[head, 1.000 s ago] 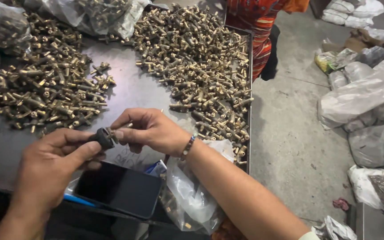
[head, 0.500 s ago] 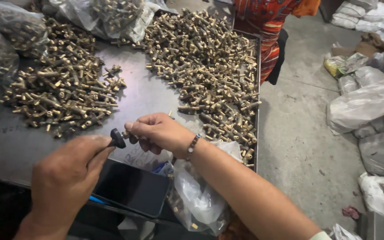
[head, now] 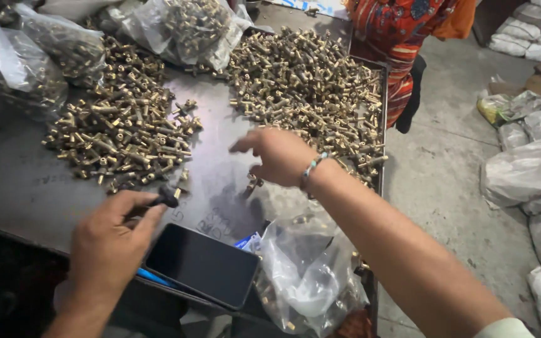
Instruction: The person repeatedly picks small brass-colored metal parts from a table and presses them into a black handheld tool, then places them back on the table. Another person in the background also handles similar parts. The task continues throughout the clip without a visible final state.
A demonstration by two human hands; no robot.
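The left hand (head: 111,241) pinches a small black fitting (head: 169,198) between thumb and fingers, holding it just above the dark metal counter (head: 20,181), near the lower edge of the left pile of brass parts (head: 120,128) and just above a black phone (head: 203,265) lying face up at the counter's front edge. The right hand (head: 281,156) hovers with fingers loosely spread and holding nothing, at the lower edge of the right pile of brass parts (head: 308,87), a few loose brass pieces lying beneath it. Clear plastic bags (head: 311,275) of parts sit below the right forearm, and more filled bags (head: 183,28) lie along the counter's far side.
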